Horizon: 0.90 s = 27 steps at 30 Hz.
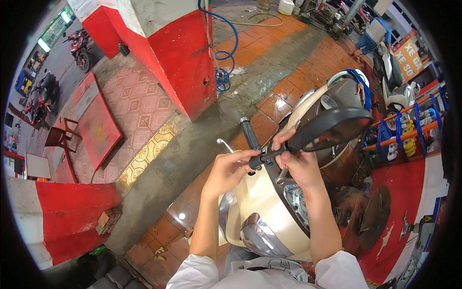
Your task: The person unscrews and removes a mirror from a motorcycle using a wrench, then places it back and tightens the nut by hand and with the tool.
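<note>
That mirror [334,123], stem held by left hand [226,172] and right hand [302,166], could slip, crowded by what's perhaps a wrench [281,177].

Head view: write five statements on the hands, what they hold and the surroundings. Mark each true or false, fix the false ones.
1. The left hand and the right hand both touch the black plastic mirror with its stem. True.
2. The right hand is farther from the mirror's head than the left hand. False: the right hand is closer; the left hand is toward the stem's free end.
3. The black ribbed handlebar grip is in view. True.
4. The left hand is wrapped around the grip. False: it pinches the stem.
5. A blue hose lies coiled beside the red-and-white pillar. True.
</note>
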Motion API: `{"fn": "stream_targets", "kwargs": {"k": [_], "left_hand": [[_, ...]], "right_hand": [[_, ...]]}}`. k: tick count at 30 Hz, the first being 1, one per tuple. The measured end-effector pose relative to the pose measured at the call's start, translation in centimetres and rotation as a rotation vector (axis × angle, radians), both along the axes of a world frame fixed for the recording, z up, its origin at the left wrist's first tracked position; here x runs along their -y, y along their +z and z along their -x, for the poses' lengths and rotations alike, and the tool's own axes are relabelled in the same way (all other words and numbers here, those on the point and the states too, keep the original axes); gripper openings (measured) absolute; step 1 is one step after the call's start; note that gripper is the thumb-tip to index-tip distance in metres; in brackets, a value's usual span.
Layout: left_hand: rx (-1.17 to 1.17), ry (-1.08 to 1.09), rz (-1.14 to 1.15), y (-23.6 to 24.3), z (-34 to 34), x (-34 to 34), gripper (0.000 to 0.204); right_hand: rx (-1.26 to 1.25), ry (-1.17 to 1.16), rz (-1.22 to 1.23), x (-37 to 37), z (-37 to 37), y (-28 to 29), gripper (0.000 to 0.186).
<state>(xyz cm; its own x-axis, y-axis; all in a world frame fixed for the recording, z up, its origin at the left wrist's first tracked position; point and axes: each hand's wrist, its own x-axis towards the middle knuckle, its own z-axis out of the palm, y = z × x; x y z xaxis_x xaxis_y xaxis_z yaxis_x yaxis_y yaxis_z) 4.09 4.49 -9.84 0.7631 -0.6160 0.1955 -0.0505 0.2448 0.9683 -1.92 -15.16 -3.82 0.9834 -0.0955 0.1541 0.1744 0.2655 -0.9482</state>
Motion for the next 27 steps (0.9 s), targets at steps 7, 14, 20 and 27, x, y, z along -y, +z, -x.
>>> {"fn": "stream_targets", "kwargs": {"k": [7, 14, 20, 27], "left_hand": [[-0.001, -0.067, -0.002, -0.9, -1.7, -0.2, 0.033], [0.028, -0.102, -0.007, -1.3, -2.2, -0.5, 0.031], [0.008, -0.066, -0.024, -1.9, -1.6, -0.6, 0.03], [0.17, 0.047, -0.11, -1.0, -0.3, -0.6, 0.037]], "right_hand": [[-0.035, 0.055, 0.022, -0.5, -0.5, 1.3, 0.038], [-0.065, 0.009, 0.084, -0.7, -0.7, 1.5, 0.036], [-0.105, 0.015, 0.18, -0.9, -0.6, 1.5, 0.033], [-0.008, 0.136, 0.614, -0.3, -0.2, 2.5, 0.027]]}}
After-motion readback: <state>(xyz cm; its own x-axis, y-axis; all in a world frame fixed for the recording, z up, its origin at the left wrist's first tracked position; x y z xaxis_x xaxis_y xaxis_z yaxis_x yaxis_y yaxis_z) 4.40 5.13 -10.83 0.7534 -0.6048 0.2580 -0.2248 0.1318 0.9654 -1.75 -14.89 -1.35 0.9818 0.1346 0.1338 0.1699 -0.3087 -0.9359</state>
